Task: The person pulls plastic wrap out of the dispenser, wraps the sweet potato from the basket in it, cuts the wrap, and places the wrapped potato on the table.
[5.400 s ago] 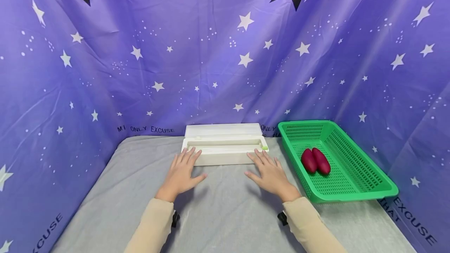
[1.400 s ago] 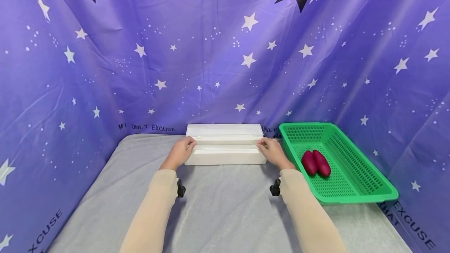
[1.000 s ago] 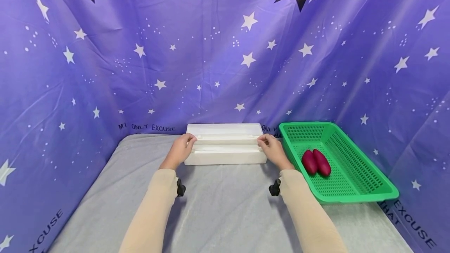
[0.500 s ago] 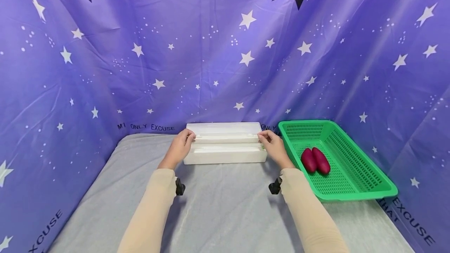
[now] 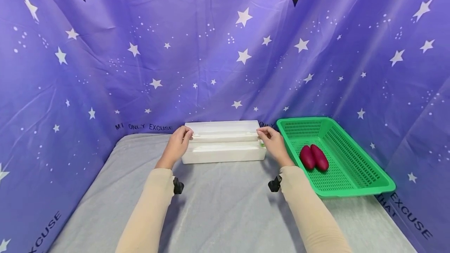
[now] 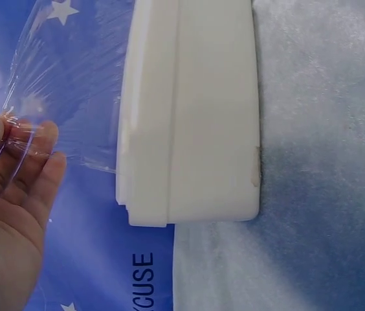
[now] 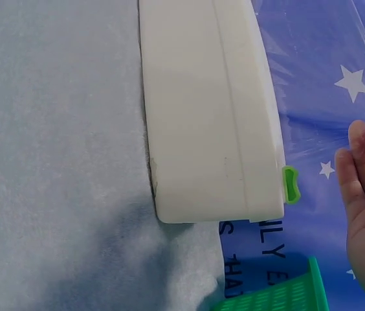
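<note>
A white cling film dispenser [image 5: 224, 155] lies on the grey cloth, its lid [image 5: 221, 127] tipped back. My left hand [image 5: 177, 146] pinches one corner of the clear cling film [image 6: 72, 84] between thumb and fingers. At the other end, my right hand [image 5: 275, 146] pinches the opposite corner. The film stretches from the dispenser up to both hands, creased near the fingertips in the wrist views. A green slider [image 7: 290, 184] sits at the dispenser's right end. The inside of the dispenser is mostly hidden in the head view.
To the right stands a green plastic basket [image 5: 355, 192] with two dark red, oblong items, one [image 5: 307, 157] beside the other [image 5: 319, 157]. A purple star-patterned curtain [image 5: 211, 65] encloses the back and sides. Grey cloth [image 5: 218, 206] covers the table.
Earliest, both hands lay spread at the dispenser's front edge. They then pinched the cling film, and since have risen slightly, drawing it up from the dispenser. The basket stays put.
</note>
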`<action>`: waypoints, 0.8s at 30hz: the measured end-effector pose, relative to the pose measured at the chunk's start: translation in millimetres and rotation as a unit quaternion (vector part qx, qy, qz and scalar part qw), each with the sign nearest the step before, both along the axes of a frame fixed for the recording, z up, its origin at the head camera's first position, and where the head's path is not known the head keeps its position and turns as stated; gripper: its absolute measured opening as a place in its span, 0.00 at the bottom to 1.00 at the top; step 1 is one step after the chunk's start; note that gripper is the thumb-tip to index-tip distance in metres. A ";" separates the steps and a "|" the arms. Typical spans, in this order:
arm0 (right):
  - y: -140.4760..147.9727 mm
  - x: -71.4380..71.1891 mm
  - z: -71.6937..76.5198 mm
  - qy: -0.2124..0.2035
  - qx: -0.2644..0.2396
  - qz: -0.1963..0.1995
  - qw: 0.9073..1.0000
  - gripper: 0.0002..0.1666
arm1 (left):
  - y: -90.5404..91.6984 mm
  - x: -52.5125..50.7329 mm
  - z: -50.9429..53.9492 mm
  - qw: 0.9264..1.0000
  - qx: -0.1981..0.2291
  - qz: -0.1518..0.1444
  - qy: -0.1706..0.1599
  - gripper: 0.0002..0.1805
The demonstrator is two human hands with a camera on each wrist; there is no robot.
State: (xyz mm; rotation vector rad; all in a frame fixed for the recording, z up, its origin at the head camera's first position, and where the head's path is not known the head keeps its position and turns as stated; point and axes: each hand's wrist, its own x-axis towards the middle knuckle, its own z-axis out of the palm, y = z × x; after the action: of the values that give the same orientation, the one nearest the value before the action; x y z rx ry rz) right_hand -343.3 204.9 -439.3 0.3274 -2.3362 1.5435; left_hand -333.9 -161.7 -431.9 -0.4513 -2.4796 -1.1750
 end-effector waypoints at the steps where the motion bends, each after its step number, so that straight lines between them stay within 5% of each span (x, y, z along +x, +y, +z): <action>1: -0.1 -0.1 1.0 0.001 -0.005 -0.001 1.000 0.15 | -0.1 0.0 0.9 1.000 0.002 -0.001 0.000 0.11; 13: -0.8 0.1 4.0 0.026 -0.012 -0.004 1.000 0.12 | -2.0 0.7 7.3 1.000 0.009 0.001 -0.006 0.12; 24: 0.6 0.9 11.0 0.036 -0.032 -0.003 0.999 0.11 | 0.0 5.4 15.9 1.000 0.018 0.004 0.025 0.10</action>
State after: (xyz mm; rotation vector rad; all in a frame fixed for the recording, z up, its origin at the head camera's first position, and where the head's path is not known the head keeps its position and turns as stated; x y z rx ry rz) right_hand -342.4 205.5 -428.3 0.3542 -2.2256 1.5746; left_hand -328.5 -161.8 -416.0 -0.4558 -2.4116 -1.1874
